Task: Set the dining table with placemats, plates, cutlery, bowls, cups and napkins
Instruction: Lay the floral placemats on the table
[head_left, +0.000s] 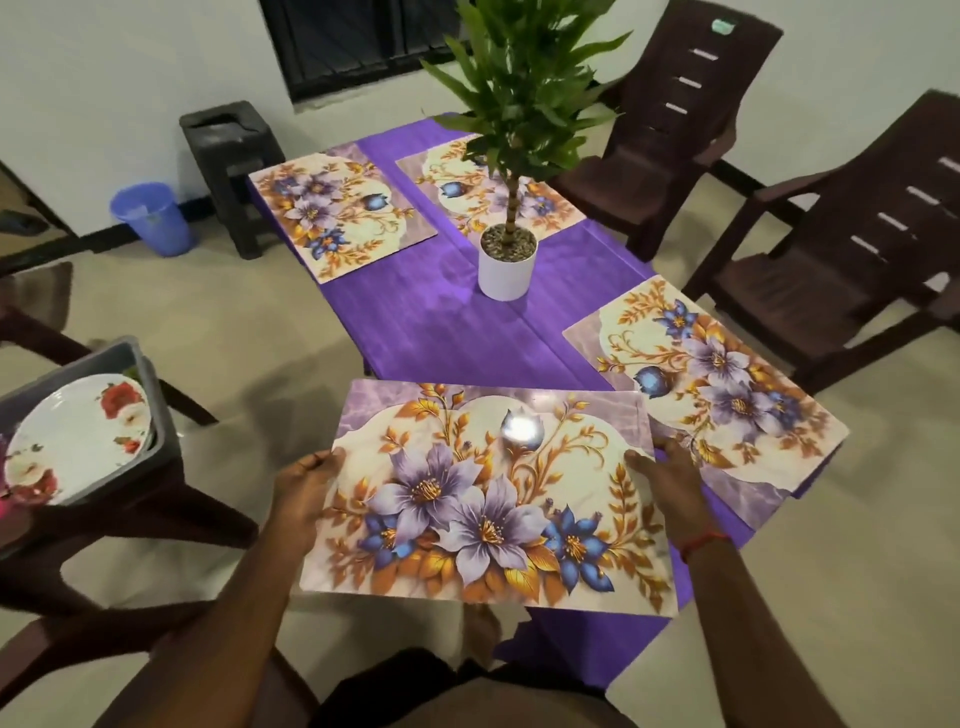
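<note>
Four placemats (488, 499) are in view, along with one potted plant (519, 104). Two chairs (675, 104) stand on the right, and there is one stool (234, 156), one bucket (150, 218) and one bin (161, 415) holding one visible plate (78, 441).

Both hands hold a floral placemat (488, 499) by its side edges — left hand (304, 488), right hand (670, 480) — above the purple-clothed table (415, 322), where three placemats and a potted plant (506, 260) sit.

Held placemat (493, 499) is cream and purple with lilac and blue flowers and gold leaves. It's roughly level over the table's (441, 332) near-left corner, with the left hand (304, 486) and right hand (670, 478) gripping its short edges. Three matching ones lie flat: far-left placemat (337, 213), far-right placemat (457, 176), near-right placemat (711, 395).
</note>
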